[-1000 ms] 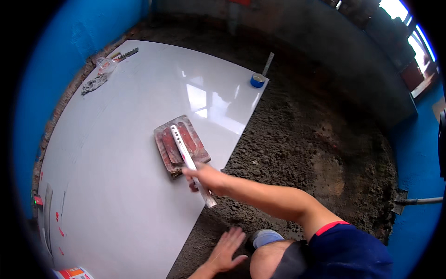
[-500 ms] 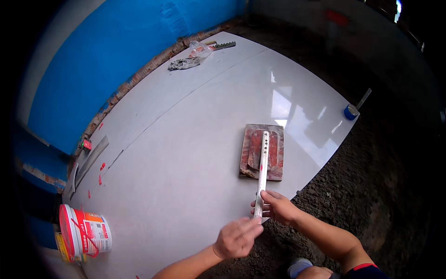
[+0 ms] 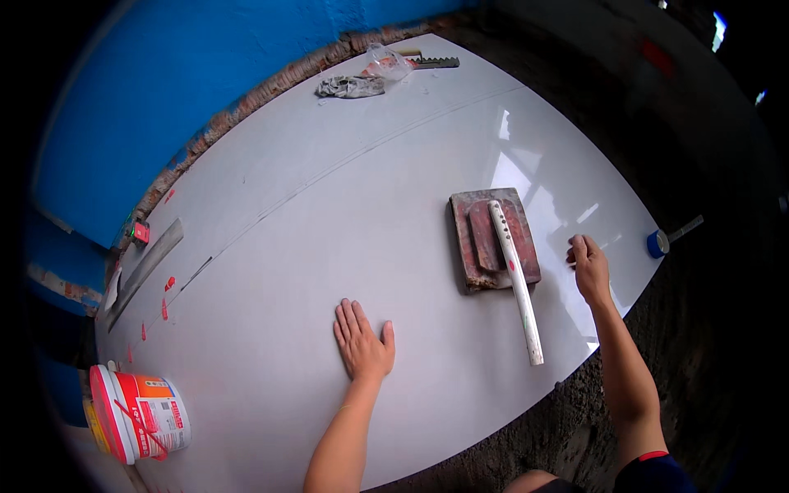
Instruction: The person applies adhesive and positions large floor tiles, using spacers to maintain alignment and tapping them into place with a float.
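My left hand (image 3: pixel 364 343) lies flat on the large pale glossy tile (image 3: pixel 288 304), its fingers stretched out. Over the right part of the tile is my right hand (image 3: pixel 590 271), with curled fingers; whether anything is inside them is hidden. Between my hands sits a worn, red-brown rectangular block (image 3: pixel 485 275) with a raised middle. A white tube (image 3: pixel 519 300) with a row of holes at its far end slants across the block, its near end reaching past it. Neither hand touches the tube, and I cannot tell whether it is fixed to the block.
A red-and-white bucket (image 3: pixel 152 417) stands at lower left. Along the left are a grey metal strip (image 3: pixel 148 271) and a small red-and-black device (image 3: pixel 140 233). Grey gloves (image 3: pixel 352 86) and a notched blade (image 3: pixel 436 62) lie far back. Blue tape (image 3: pixel 657 243) sits at the right edge beside dark mortar.
Both hands have come off the white tube. My left hand has gone down flat on the tile, my right hand has moved right and away, and the tube now slants with its near end rightward.
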A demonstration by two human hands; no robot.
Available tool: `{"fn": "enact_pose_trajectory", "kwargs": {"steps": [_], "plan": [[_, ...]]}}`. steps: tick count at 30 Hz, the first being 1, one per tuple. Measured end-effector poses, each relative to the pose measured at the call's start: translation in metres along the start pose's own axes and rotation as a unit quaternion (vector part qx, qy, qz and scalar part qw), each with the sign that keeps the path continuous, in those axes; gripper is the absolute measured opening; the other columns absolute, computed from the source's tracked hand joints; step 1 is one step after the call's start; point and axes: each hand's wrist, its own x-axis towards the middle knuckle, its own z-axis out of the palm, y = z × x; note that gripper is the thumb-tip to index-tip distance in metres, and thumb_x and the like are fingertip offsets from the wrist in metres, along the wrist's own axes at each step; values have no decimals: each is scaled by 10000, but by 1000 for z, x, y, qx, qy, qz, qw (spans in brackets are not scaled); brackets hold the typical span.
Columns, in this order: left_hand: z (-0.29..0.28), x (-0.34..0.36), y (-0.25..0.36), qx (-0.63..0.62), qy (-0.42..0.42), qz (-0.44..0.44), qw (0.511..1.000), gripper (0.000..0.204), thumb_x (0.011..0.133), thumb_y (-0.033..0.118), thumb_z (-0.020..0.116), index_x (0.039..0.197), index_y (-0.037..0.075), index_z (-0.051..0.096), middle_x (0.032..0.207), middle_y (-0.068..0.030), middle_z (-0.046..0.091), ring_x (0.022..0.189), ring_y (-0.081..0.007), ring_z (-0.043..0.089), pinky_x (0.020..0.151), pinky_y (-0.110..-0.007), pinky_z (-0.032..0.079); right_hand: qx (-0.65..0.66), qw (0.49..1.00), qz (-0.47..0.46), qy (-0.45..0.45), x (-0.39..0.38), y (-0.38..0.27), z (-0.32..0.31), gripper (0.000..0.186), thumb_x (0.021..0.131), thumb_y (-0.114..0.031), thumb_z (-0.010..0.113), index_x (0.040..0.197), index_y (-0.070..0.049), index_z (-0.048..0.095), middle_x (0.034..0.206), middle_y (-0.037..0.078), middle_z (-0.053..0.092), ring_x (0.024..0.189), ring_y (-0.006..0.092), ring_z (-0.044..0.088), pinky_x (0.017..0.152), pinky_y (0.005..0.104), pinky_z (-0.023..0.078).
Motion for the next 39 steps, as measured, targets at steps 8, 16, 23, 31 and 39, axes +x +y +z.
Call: {"fn": "enact_pose_trajectory", "kwargs": {"steps": [8,16,23,31,39], "plan": [[-12,36,-8,-10,-46,-6,999,851,916,420,550,1522,-78,221,1624,-249,171,1521,-387,120,1230,-500,94,-396,915,-76,30,68,64,55,617,1002,-346,470,1510,-19,344,1565,186,335,1476,367,261,1207,530,169],[-36,95,3,-10,-113,69,991,855,917,342,515,1509,-147,138,1596,-345,120,1502,-481,82,1208,-562,79,-413,911,-9,20,173,8,99,714,965,-410,507,1530,-23,305,1583,226,273,1495,412,172,1199,594,85],[13,313,56,31,-29,-16,999,841,976,419,445,1511,-148,132,1603,-334,97,1509,-462,70,1217,-539,79,-398,917,-3,-12,202,8,101,774,899,-374,583,1532,-29,300,1579,223,273,1490,419,185,1197,594,81],[32,403,83,37,-6,-156,987,823,1002,464,398,1543,-90,121,1634,-270,83,1531,-395,48,1233,-493,62,-402,915,1,-31,207,11,100,790,874,-359,584,1528,-19,299,1577,232,271,1489,423,185,1195,598,82],[33,406,83,55,20,-131,990,803,1010,473,382,1555,-61,129,1636,-253,103,1530,-386,74,1232,-491,75,-416,907,34,-52,204,11,98,805,877,-398,565,1530,-16,290,1592,227,239,1499,426,153,1201,592,71]]}}
